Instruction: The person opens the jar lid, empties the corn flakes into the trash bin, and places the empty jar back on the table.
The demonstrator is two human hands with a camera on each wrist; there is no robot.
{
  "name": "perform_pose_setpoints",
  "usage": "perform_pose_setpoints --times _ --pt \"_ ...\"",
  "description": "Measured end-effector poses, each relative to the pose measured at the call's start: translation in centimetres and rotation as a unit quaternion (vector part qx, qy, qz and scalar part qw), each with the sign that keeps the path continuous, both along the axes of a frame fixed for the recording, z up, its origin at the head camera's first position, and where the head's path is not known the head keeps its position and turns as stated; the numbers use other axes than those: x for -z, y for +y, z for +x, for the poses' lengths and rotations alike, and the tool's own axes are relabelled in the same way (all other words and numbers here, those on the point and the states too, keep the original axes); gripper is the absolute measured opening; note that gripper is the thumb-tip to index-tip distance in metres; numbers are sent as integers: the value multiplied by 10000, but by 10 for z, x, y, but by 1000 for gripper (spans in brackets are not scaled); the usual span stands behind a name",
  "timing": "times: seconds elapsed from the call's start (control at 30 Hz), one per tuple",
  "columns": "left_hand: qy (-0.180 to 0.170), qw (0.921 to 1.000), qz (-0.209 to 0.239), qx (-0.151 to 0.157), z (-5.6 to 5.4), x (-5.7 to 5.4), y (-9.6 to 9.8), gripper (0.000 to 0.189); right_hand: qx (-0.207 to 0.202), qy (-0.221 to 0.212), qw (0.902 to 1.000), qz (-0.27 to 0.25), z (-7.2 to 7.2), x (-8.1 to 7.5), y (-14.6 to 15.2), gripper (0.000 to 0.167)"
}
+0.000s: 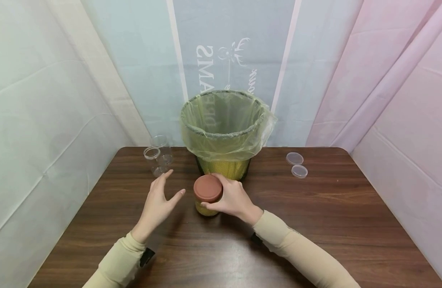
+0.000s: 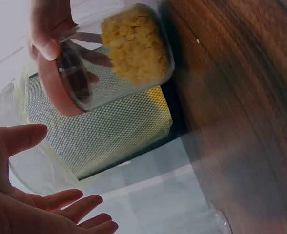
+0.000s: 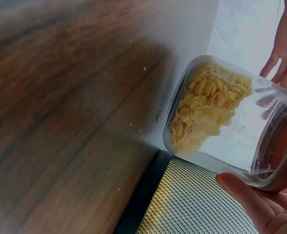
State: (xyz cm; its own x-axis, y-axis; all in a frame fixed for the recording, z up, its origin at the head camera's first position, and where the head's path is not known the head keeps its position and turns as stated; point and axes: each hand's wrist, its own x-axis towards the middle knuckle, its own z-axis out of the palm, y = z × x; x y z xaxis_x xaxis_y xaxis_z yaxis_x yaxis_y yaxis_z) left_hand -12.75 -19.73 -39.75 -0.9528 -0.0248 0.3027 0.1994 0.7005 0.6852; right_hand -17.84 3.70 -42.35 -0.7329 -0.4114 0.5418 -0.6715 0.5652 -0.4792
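Observation:
A clear jar (image 1: 205, 209) with a reddish-brown lid (image 1: 208, 187) stands upright in front of the waste bin. Yellow flakes (image 3: 209, 105) that look like cornflakes fill its lower part. My right hand (image 1: 236, 199) grips the jar from the right, thumb and fingers around the lid and upper wall. Whether the base touches the table cannot be told for sure. To the left, my left hand (image 1: 157, 204) is held apart from the jar, fingers spread and holding nothing. In the left wrist view, the left hand (image 2: 21, 200) has its palm facing the jar.
A mesh waste bin (image 1: 228, 170) lined with a translucent yellowish bag (image 1: 224, 146) stands at the back middle. Two clear lidless containers (image 1: 154, 160) are at the back left. On the right lie two clear round lids (image 1: 299, 171). Small crumbs (image 3: 144, 68) dot the table.

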Motion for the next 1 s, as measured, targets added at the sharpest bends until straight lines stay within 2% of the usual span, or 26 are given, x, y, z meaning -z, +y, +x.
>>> perform_pose_setpoints --times 0.2,0.5,0.83,1.0 --pt "3 9998 1 179 5 2 8 72 -21 51 9998 -192 8 -9 10 76" --pt "-34 9990 5 450 12 -3 19 76 -34 37 9995 -298 19 -25 25 78" --pt "166 9969 -77 763 18 -8 32 84 1 393 9984 -408 30 -47 37 81" --pt "143 9952 -95 960 20 -11 41 89 -150 465 9969 -614 36 -57 43 81"
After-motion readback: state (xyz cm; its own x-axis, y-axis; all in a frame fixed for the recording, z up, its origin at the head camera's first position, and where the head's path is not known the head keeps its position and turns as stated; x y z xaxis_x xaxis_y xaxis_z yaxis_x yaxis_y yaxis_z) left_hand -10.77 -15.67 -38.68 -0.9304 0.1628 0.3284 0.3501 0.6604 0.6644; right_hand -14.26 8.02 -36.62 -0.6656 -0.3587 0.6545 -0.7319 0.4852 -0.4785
